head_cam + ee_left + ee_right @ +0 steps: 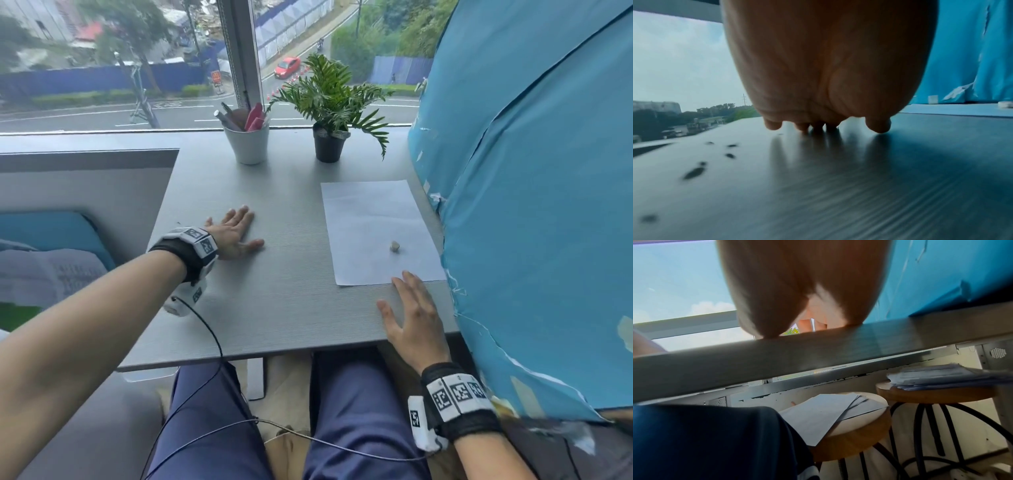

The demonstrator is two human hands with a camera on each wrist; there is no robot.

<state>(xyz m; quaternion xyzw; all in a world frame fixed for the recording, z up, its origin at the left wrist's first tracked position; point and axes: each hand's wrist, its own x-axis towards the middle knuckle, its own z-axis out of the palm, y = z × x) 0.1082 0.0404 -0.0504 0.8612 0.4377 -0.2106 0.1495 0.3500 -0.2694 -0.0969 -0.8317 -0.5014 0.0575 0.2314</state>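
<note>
Two hands lie palm down on the grey desk (294, 308), both empty.

The left hand (233, 236) is at approx 9 o'clock of desk centre. Its fingers are straight and slightly spread, with the thumb out toward 3 o'clock, and it holds nothing. In the left wrist view the fingertips (773, 125) press on the desk surface.

The right hand (412, 315) is at approx 5 o'clock, by the desk's front edge. Its fingers are straight and loose, aimed at approx 11 o'clock, and it grips nothing. The tips reach the near edge of the white paper sheet (370, 219); can't tell if they actually touch it.

The sheet lies flat on the right part of the desk, approx 3 o'clock of centre, well apart from the left hand. A small greyish round obj (394, 246) sits on the sheet at approx 4 o'clock of sheet centre. It is near the right fingertips, at their 12 o'clock, and untouched.

At the back of the desk, 12 o'clock:
- a white cup (247, 144) w/ pens and pink items
- a potted plant (330, 102) just at the cup's 3 o'clock

A blue cover (531, 205) w/ torn spots runs along the desk's right side.

The right wrist view shows two round wooden stools (851, 441) under the desk, w/ loose papers (824, 412) on top.
</note>
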